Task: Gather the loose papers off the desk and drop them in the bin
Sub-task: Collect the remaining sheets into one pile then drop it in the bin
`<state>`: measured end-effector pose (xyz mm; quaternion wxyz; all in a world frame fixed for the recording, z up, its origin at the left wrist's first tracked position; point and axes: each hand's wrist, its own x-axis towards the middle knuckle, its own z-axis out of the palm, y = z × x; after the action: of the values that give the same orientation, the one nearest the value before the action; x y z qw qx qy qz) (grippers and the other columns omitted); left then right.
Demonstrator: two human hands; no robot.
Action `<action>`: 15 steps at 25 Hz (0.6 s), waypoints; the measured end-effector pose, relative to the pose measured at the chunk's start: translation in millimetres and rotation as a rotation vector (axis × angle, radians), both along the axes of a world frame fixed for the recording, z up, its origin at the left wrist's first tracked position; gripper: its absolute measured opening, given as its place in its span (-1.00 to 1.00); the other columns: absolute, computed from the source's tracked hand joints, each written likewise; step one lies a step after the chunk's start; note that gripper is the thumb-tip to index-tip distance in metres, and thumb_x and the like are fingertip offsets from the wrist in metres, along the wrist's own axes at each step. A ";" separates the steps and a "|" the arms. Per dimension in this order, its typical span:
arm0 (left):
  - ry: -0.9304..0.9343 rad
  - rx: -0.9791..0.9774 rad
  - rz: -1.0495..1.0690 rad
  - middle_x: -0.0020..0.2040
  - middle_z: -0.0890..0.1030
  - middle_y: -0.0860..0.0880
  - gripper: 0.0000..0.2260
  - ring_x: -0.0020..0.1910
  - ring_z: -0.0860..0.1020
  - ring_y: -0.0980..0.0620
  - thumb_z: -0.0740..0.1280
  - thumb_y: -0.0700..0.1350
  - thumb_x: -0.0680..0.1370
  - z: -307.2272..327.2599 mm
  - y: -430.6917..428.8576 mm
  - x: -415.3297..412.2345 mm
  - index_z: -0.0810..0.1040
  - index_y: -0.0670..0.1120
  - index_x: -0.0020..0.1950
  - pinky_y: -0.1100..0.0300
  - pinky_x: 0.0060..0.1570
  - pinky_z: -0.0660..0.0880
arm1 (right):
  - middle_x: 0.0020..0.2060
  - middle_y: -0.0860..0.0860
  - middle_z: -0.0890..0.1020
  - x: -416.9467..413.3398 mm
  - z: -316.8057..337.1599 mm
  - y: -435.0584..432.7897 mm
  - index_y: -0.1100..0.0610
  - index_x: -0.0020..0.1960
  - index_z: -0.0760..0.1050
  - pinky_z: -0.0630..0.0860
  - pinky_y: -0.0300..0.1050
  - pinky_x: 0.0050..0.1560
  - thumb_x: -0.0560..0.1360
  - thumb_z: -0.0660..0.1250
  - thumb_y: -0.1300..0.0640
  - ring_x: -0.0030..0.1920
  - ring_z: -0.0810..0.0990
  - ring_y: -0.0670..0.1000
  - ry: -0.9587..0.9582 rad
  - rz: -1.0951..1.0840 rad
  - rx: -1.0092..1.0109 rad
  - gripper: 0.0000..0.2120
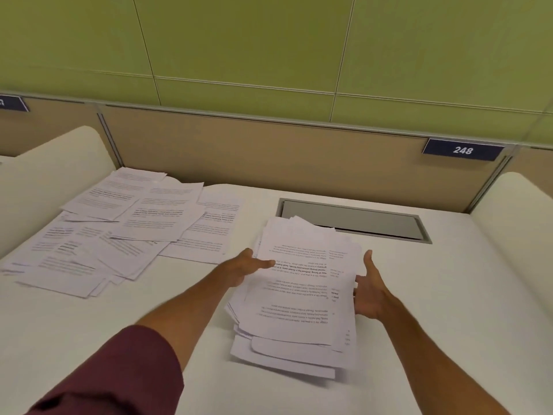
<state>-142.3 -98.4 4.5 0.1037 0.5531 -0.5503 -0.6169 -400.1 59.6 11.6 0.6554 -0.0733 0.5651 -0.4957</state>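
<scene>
An untidy stack of printed papers (302, 283) sits between my two hands, tilted and raised a little above the white desk (134, 324), with a shadow under its near end. My left hand (245, 269) grips the stack's left edge, thumb on the top sheet. My right hand (369, 292) holds the right edge, fingers curled against it and thumb pointing up. Several loose sheets (119, 232) lie spread and overlapping on the left of the desk. A grey rectangular slot (353, 220) is sunk into the desk just beyond the stack.
A tan partition (269, 151) closes off the back of the desk and carries a dark label reading 248 (463, 150). Rounded white side dividers stand at the left (54, 175) and right (514, 220). Green wall panels rise behind.
</scene>
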 end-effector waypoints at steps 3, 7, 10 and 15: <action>-0.022 0.001 -0.102 0.56 0.19 -0.11 -0.15 0.52 0.16 -0.14 0.49 0.05 0.44 -3.9 13.1 -14.3 0.09 -0.16 0.55 -0.06 0.49 0.11 | 0.24 0.20 0.61 11.5 9.3 -6.3 0.04 0.39 0.44 0.53 0.30 0.06 0.37 -0.09 -0.59 0.24 0.55 0.31 -0.055 0.079 -0.050 -0.08; -0.038 0.019 -0.257 0.58 0.16 -0.07 -0.25 0.54 0.15 -0.13 0.42 0.05 0.49 5.3 1.6 9.4 0.13 -0.11 0.56 -0.08 0.48 0.11 | 0.16 0.16 0.67 22.2 14.0 -15.0 -0.01 0.34 0.47 0.59 0.26 -0.06 0.39 -0.17 -0.57 0.12 0.65 0.28 0.017 0.139 -0.060 -0.12; -0.038 0.010 -0.321 0.57 0.19 -0.05 -0.30 0.54 0.17 -0.11 0.39 0.02 0.52 6.0 -9.1 36.8 0.14 -0.10 0.56 -0.07 0.46 0.12 | 0.23 0.16 0.61 35.1 20.1 -25.3 -0.05 0.28 0.48 0.50 0.34 0.05 0.37 -0.15 -0.58 0.24 0.53 0.31 0.088 0.178 -0.005 -0.16; 0.025 -0.043 -0.364 0.53 0.28 -0.08 -0.33 0.49 0.27 -0.10 0.41 -0.04 0.52 2.8 -17.0 68.4 0.19 -0.13 0.54 -0.02 0.43 0.23 | 0.24 0.24 0.57 55.5 16.6 -36.2 0.07 0.34 0.43 0.46 0.35 0.18 0.50 0.17 -0.36 0.24 0.53 0.31 0.215 0.191 0.113 -0.38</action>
<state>-73.9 -115.4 7.3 0.0088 0.4345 -0.6529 -0.6204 -344.6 23.3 28.3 0.6384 -0.1423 0.6495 -0.3878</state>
